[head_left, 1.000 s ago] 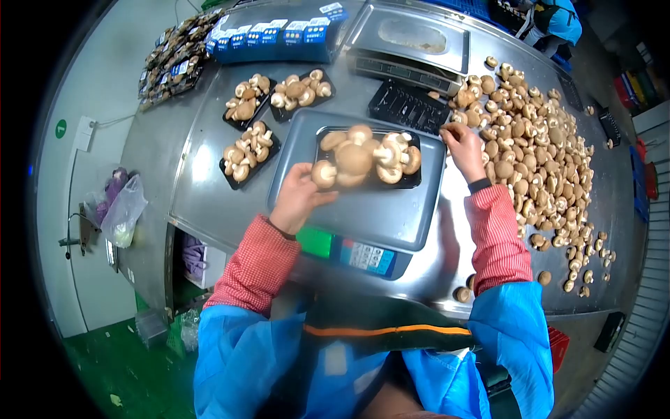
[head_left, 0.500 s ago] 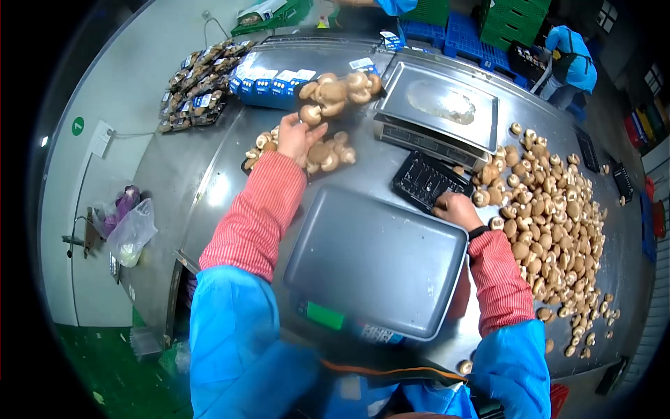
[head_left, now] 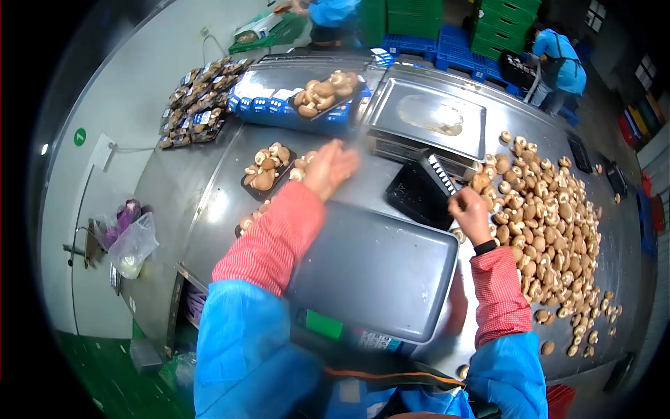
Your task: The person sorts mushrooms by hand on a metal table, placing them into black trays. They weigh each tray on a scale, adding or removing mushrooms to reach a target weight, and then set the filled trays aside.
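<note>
My left hand (head_left: pixel 331 170) is blurred over the near side of the steel table, fingers stretched out and holding nothing I can see. Close by it are black trays of mushrooms (head_left: pixel 266 167), one partly covered by the hand and forearm. Between the thumb and fingers of my right hand (head_left: pixel 472 214) is the edge of an empty black tray (head_left: pixel 440 174), tilted up on its side. Another black tray (head_left: pixel 412 194) lies flat under it. A filled mushroom tray (head_left: pixel 324 95) rests tilted on the blue printed packaging (head_left: pixel 279 106). Before me is a grey scale platform (head_left: pixel 373 269).
A steel-topped scale (head_left: pixel 429 115) stands beyond the black trays. Loose mushrooms (head_left: pixel 551 223) are heaped on the right. Wrapped mushroom packs (head_left: pixel 199 105) are piled at the far left. Two people in blue work behind the table, near green crates (head_left: pixel 502 28).
My left hand has let go of the filled mushroom tray, now on the blue packaging, and has moved back right. My right hand has tipped up a black tray.
</note>
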Action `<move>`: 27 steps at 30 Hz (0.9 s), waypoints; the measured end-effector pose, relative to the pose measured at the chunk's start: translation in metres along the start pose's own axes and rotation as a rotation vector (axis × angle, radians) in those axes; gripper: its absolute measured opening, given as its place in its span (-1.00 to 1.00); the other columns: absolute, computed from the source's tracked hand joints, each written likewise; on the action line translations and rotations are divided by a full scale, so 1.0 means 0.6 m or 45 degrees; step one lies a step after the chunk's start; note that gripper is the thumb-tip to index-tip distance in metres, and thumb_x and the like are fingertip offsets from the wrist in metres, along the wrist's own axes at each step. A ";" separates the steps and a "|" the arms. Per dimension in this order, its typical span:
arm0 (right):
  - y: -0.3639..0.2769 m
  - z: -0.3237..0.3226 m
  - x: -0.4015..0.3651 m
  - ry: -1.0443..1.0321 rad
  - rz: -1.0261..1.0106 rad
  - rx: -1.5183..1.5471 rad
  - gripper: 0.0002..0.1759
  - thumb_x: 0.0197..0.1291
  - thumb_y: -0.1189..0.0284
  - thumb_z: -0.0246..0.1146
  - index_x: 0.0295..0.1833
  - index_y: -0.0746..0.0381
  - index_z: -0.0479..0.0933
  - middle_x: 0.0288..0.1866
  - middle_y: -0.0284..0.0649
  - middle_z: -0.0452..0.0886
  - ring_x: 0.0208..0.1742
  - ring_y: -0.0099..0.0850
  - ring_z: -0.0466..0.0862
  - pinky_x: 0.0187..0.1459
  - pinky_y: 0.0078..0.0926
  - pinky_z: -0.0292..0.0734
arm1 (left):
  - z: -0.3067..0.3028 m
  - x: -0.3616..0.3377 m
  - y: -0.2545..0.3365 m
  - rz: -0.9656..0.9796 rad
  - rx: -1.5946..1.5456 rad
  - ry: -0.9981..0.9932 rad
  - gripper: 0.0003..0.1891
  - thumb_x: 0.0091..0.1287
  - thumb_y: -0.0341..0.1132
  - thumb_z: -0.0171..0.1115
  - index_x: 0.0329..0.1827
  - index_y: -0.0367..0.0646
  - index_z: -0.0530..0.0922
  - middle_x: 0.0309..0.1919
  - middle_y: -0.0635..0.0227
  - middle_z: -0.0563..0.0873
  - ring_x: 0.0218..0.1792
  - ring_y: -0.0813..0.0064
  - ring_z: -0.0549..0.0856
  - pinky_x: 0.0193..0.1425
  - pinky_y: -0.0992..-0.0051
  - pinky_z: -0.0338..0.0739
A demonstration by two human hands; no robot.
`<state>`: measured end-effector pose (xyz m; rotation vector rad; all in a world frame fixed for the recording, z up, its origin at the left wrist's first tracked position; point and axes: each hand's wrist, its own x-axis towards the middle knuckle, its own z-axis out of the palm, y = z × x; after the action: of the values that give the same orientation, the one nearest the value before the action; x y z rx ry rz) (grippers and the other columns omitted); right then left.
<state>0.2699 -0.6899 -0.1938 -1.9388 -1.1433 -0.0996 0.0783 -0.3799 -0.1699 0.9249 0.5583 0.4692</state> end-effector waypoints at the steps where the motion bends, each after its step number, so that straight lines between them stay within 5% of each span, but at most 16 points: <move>1: -0.017 -0.027 -0.006 0.095 0.091 0.040 -0.89 0.01 0.56 0.35 -0.39 0.28 0.52 -0.46 -0.12 0.53 -0.40 -0.19 0.61 -0.34 -0.29 0.51 | 0.030 -0.036 -0.007 -0.077 0.056 -0.090 -0.47 0.53 0.09 0.02 0.32 -0.14 0.31 0.20 -0.09 0.57 0.16 0.17 0.66 0.19 0.25 0.63; 6: -0.142 -0.096 -0.127 0.249 -0.417 -0.260 -0.84 -0.04 0.57 0.36 -0.38 0.23 0.48 -0.49 -0.21 0.44 -0.44 -0.22 0.53 -0.42 -0.33 0.44 | 0.180 -0.203 -0.052 -0.331 0.091 -0.488 -0.28 0.46 0.34 -0.13 0.50 0.06 0.16 0.27 -0.02 0.53 0.24 0.13 0.60 0.26 0.08 0.54; 7: -0.158 -0.084 -0.168 0.253 -0.439 -0.269 -0.81 -0.05 0.56 0.37 -0.39 0.22 0.46 -0.48 -0.22 0.42 -0.43 -0.19 0.52 -0.41 -0.32 0.43 | 0.192 -0.211 -0.070 -0.381 0.020 -0.594 -0.40 0.51 0.15 0.02 0.44 -0.03 0.28 0.19 0.08 0.61 0.15 0.21 0.67 0.19 0.13 0.61; 9: -0.200 -0.111 -0.237 -0.097 -0.314 -0.297 -0.73 -0.06 0.45 0.44 -0.29 0.24 0.49 -0.36 -0.16 0.47 -0.28 -0.15 0.55 -0.26 -0.29 0.46 | 0.242 -0.247 -0.102 -0.387 0.259 -0.557 -0.47 0.48 -0.24 0.16 0.47 0.00 0.26 0.18 0.25 0.59 0.13 0.34 0.65 0.13 0.24 0.64; 10: -0.214 -0.131 -0.265 -0.009 -0.201 -0.304 -0.67 -0.06 0.40 0.46 -0.21 0.24 0.50 -0.30 -0.13 0.48 -0.23 -0.13 0.54 -0.21 -0.27 0.46 | 0.261 -0.260 -0.129 -0.325 0.213 -0.464 -0.67 0.36 -0.49 0.18 0.18 -0.28 0.52 -0.04 0.24 0.74 -0.06 0.34 0.76 0.00 0.28 0.71; 11: -0.225 -0.150 -0.285 0.077 -0.103 -0.306 -0.61 -0.06 0.36 0.48 -0.13 0.25 0.51 -0.24 -0.10 0.49 -0.18 -0.12 0.53 -0.17 -0.25 0.46 | 0.268 -0.270 -0.144 -0.382 0.316 -0.494 -0.66 0.34 -0.53 0.15 0.18 -0.30 0.51 -0.03 0.22 0.73 -0.07 0.34 0.75 0.03 0.32 0.70; 13: -0.223 -0.185 -0.331 0.294 0.130 -0.361 -0.29 -0.11 0.19 0.53 0.15 0.28 0.48 -0.06 -0.03 0.49 -0.04 -0.05 0.50 -0.01 -0.18 0.43 | 0.285 -0.293 -0.190 -0.476 0.523 -0.485 -0.64 0.33 -0.52 0.17 0.20 -0.31 0.50 -0.06 0.23 0.73 -0.09 0.37 0.75 0.04 0.38 0.67; 15: -0.207 -0.237 -0.367 0.361 0.456 -0.558 -0.20 -0.13 0.13 0.55 0.21 0.29 0.46 -0.05 -0.03 0.48 -0.06 -0.03 0.52 -0.03 -0.16 0.46 | 0.312 -0.337 -0.239 -0.459 0.607 -0.614 -0.61 0.32 -0.49 0.23 0.22 -0.31 0.50 -0.04 0.26 0.72 -0.08 0.43 0.72 0.05 0.44 0.64; 17: -0.154 -0.274 -0.425 0.111 0.794 0.015 -0.29 0.06 0.23 0.49 0.24 0.38 0.44 -0.08 -0.03 0.62 -0.11 -0.08 0.62 0.00 -0.25 0.53 | 0.357 -0.373 -0.277 -0.604 0.702 -0.917 -0.58 0.36 -0.41 0.26 0.27 -0.29 0.48 0.02 0.27 0.69 0.00 0.47 0.66 0.14 0.43 0.58; 19: -0.073 -0.276 -0.504 0.144 0.956 0.704 -0.40 0.18 0.33 0.38 0.26 0.41 0.43 -0.06 -0.12 0.70 -0.04 -0.24 0.66 0.06 -0.35 0.53 | 0.410 -0.393 -0.314 -0.592 0.728 -1.073 -0.48 0.39 -0.29 0.31 0.36 -0.29 0.40 0.07 0.29 0.65 0.09 0.49 0.60 0.24 0.40 0.48; 21: -0.058 -0.330 -0.560 0.382 1.255 0.750 -0.51 0.29 0.38 0.28 0.27 0.39 0.45 0.00 -0.19 0.67 0.00 -0.39 0.63 0.07 -0.36 0.54 | 0.443 -0.381 -0.349 -0.642 0.830 -1.029 -0.22 0.36 -0.12 0.37 0.55 -0.10 0.17 0.21 0.27 0.55 0.15 0.45 0.54 0.29 0.40 0.43; 25: 0.029 -0.417 -0.711 0.825 1.256 -0.207 -0.57 0.33 0.41 0.15 0.27 0.33 0.41 -0.04 0.17 0.67 -0.04 0.01 0.71 -0.02 -0.18 0.57 | 0.501 -0.334 -0.389 -0.747 0.908 -0.527 0.09 0.20 0.05 0.47 0.64 0.13 -0.14 0.46 0.11 0.27 0.40 0.15 0.31 0.33 0.02 0.36; 27: 0.021 -0.455 -0.732 0.743 1.454 -0.493 -0.59 0.33 0.41 0.11 0.26 0.29 0.37 -0.16 0.29 0.64 -0.11 0.21 0.65 -0.12 0.00 0.55 | 0.498 -0.281 -0.445 -0.612 1.037 -0.450 0.16 0.15 0.09 0.50 0.64 0.10 -0.17 0.49 0.06 0.21 0.46 0.10 0.25 0.37 -0.01 0.32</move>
<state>0.1167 -1.1824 -0.2306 -2.3864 0.4562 -0.2505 0.1751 -0.8022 -0.2098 1.5500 0.6272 -0.3956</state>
